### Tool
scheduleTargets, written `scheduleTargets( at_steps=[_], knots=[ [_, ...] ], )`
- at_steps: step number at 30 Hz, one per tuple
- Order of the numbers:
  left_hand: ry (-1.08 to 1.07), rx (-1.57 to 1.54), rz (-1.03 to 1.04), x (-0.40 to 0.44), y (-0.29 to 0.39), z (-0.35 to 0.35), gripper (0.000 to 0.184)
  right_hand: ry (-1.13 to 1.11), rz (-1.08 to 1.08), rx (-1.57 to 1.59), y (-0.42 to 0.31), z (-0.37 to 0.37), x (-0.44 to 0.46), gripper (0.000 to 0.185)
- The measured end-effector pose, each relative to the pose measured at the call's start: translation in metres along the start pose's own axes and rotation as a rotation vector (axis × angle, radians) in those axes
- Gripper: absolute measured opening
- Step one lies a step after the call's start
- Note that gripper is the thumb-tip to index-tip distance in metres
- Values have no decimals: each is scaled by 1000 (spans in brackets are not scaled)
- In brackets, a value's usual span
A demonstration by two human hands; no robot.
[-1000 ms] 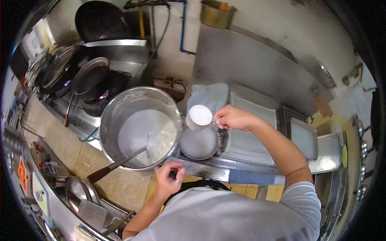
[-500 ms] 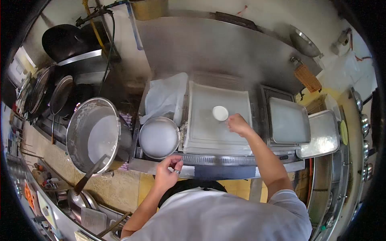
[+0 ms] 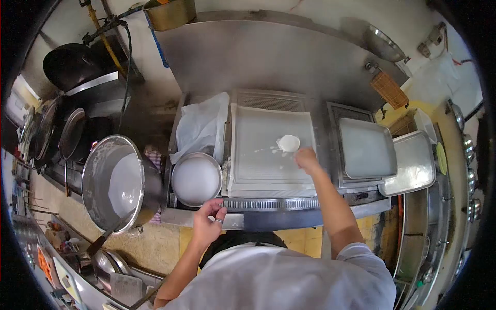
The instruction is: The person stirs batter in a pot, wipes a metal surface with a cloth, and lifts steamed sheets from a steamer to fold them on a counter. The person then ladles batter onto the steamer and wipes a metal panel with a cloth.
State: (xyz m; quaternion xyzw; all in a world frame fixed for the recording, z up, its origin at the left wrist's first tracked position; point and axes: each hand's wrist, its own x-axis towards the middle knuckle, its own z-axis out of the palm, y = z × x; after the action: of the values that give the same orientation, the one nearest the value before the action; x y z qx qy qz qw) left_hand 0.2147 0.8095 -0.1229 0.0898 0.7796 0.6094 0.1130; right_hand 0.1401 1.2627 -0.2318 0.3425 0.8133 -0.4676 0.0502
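My right hand (image 3: 308, 160) is closed at the edge of a small round white cup (image 3: 289, 143), full of white liquid or white inside; any handle is hidden by the fingers. The cup is over a pale cloth-covered tray (image 3: 253, 175) on the steaming metal counter. White splashes (image 3: 265, 151) lie on the cloth beside the cup. My left hand (image 3: 208, 225), with a ring, is loosely curled with nothing visible in it. It hovers at the counter's front edge, close to a round metal pan (image 3: 219, 182) of white liquid.
Left stands a large metal pot (image 3: 150, 181) of white liquid with a wooden-handled tool (image 3: 101, 240) leaning in it. A crumpled white cloth (image 3: 204, 124) lies behind the round pan. To the right are a rectangular tray (image 3: 367, 147) and a shiny metal tray (image 3: 413, 168).
The cup has tilted, and white splashes have appeared on the cloth. My right hand stays at the cup. The whole view has shifted slightly; my left hand remains near the round pan.
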Motion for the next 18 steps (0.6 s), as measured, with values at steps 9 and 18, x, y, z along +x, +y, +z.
scheduleTargets(
  at_steps=[9,18],
  knots=[
    [-43,-39,71,15,-26,-31,25,52,-67,135,18,12,-39,11],
    [-111,-63,76,22,-45,-53,23,144,-345,-506,89,17,-17,18]
  ],
)
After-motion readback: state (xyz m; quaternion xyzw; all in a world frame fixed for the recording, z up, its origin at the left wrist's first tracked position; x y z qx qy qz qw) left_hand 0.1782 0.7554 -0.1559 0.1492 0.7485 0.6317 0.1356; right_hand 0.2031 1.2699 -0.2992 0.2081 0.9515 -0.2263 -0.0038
